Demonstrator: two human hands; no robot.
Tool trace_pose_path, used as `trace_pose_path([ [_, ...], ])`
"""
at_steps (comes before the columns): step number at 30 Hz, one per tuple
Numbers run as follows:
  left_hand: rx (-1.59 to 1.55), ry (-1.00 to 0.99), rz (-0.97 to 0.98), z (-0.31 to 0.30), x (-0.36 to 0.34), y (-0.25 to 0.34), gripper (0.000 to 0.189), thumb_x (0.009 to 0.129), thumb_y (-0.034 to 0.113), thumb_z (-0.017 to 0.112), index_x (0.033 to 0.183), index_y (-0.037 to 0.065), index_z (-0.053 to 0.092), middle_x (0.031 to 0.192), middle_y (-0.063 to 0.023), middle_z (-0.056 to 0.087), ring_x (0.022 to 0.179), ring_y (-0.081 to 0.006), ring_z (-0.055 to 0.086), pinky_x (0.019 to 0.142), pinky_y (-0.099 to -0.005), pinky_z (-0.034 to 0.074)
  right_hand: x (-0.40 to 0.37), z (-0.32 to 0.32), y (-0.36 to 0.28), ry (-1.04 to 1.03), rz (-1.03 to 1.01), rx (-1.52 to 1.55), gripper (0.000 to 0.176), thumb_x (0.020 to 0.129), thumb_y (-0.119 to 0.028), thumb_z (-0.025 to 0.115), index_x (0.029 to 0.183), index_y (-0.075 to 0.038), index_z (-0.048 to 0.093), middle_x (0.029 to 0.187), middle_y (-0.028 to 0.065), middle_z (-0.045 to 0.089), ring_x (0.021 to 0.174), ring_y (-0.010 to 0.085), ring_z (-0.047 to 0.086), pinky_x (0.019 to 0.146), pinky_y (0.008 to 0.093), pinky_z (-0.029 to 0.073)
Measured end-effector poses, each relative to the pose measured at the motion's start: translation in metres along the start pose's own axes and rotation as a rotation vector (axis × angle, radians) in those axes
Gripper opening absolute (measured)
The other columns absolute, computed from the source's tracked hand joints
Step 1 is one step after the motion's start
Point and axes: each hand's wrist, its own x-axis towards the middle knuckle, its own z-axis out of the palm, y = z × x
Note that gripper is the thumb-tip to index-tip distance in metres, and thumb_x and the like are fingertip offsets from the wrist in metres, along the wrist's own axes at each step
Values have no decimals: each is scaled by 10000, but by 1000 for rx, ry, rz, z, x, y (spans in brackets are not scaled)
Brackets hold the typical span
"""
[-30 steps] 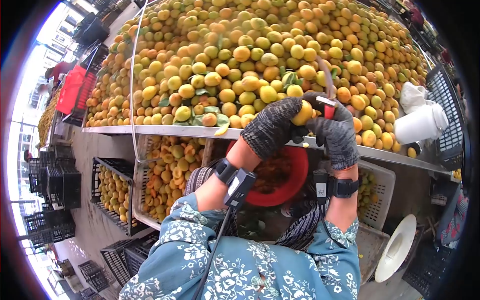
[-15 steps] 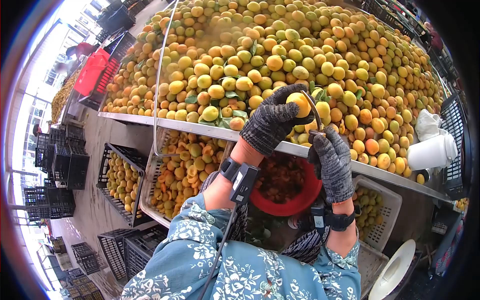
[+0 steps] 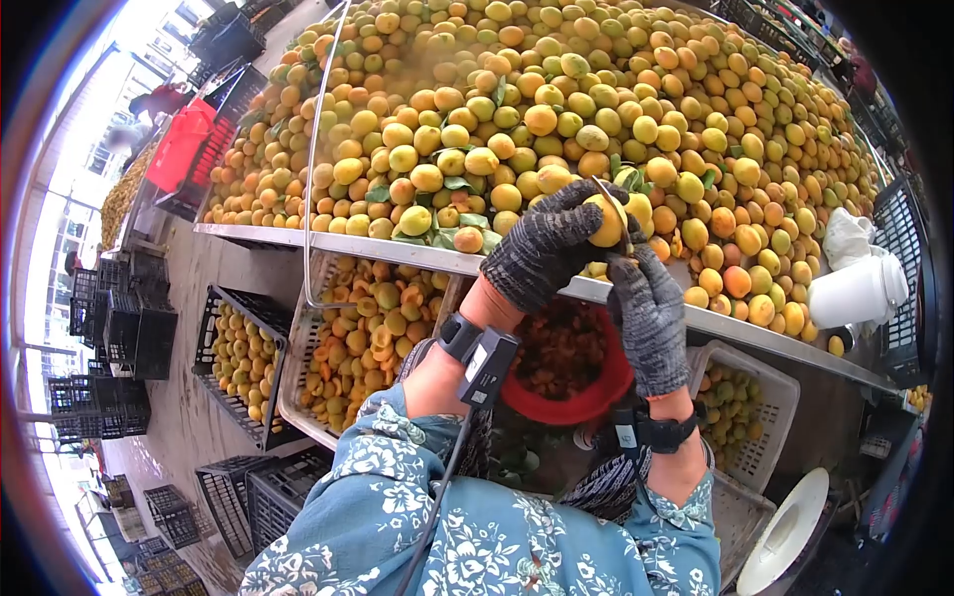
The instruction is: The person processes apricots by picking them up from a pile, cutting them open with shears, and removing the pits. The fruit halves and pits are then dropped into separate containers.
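My left hand point(image 3: 544, 246), in a dark grey knitted glove, grips a yellow-orange apricot point(image 3: 606, 221) above the table's metal edge point(image 3: 437, 260). In my right hand point(image 3: 648, 320), gloved alike, is a small curved knife point(image 3: 615, 206) whose blade lies against the apricot's right side. A large heap of apricots point(image 3: 542, 119) spreads over the table beyond both hands. Below them, a red basin point(image 3: 586, 402) holds reddish-brown pieces.
Left of the basin are a pale crate of halved apricots point(image 3: 289, 382) and a black crate of apricots point(image 3: 210, 328). A white crate point(image 3: 780, 427), a white bucket point(image 3: 857, 296) and a round white lid point(image 3: 790, 531) lie to the right. Black crates stand stacked far left.
Both hands have shifted slightly, the right one a little down and left. The apricot and the knife blade have moved down a bit and stay together.
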Motion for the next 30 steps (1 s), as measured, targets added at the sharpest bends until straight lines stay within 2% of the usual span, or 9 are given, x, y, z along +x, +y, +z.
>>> trace_pose_path([
  [6,265,149,4,4,1,-13,439,919,311,610,1261,52,516,1133,-75,606,1020,-182,602,866,-305,512,7,3,1,60,15,-19,281,950,-186,576,1163,-5,602,764,-10,588,614,52,496,527,225,419],
  [7,395,148,54,4,3,-15,448,921,322,609,1270,58,511,1135,-65,603,1008,-170,601,846,-300,516,7,1,19,136,-428,-430,278,942,-161,579,1149,23,600,810,51,645,673,113,574,588,265,481],
  [8,527,151,112,4,6,-17,457,923,334,608,1279,65,507,1137,-55,600,996,-158,601,826,-296,519,4,3,12,101,-92,-143,364,912,-253,609,1121,45,609,967,266,647,927,372,645,796,403,496],
  [10,442,189,121,6,5,-22,441,931,325,601,1279,72,504,1134,-52,592,1005,-151,589,843,-291,502,5,2,12,91,-116,-262,364,919,-278,586,1119,24,613,929,258,647,895,398,635,766,434,496],
  [22,-129,214,-122,-34,13,-44,442,922,366,606,1201,31,537,1106,-96,612,991,-206,607,872,-354,512,9,7,10,60,-120,-275,337,931,-174,571,1180,52,579,990,213,665,926,314,646,812,340,500],
  [24,535,207,244,-36,16,-47,418,935,351,586,1194,25,545,1098,-88,613,993,-201,607,887,-338,503,6,5,1,93,-45,-223,267,897,-120,603,1118,28,620,1023,211,652,923,317,640,805,359,510],
  [26,397,162,165,-1,11,-26,387,951,282,565,1220,4,543,1130,-83,607,1043,-180,589,934,-311,471,3,0,13,123,-379,-575,240,861,-63,618,1094,-10,642,1054,211,639,913,328,640,794,388,518],
  [28,929,167,475,-23,13,-37,338,963,203,538,1227,-8,551,1185,-113,600,1107,-204,571,983,-330,447,4,3,25,165,-475,-651,275,849,-21,602,1122,-38,634,1092,209,626,899,320,641,755,391,527],
  [30,1267,113,668,-32,12,-39,329,914,31,491,1237,14,552,1236,-177,568,1191,-323,515,1036,-412,399,4,8,22,132,-326,-523,254,882,-56,585,1131,-28,628,1057,203,641,883,299,642,738,378,522],
])
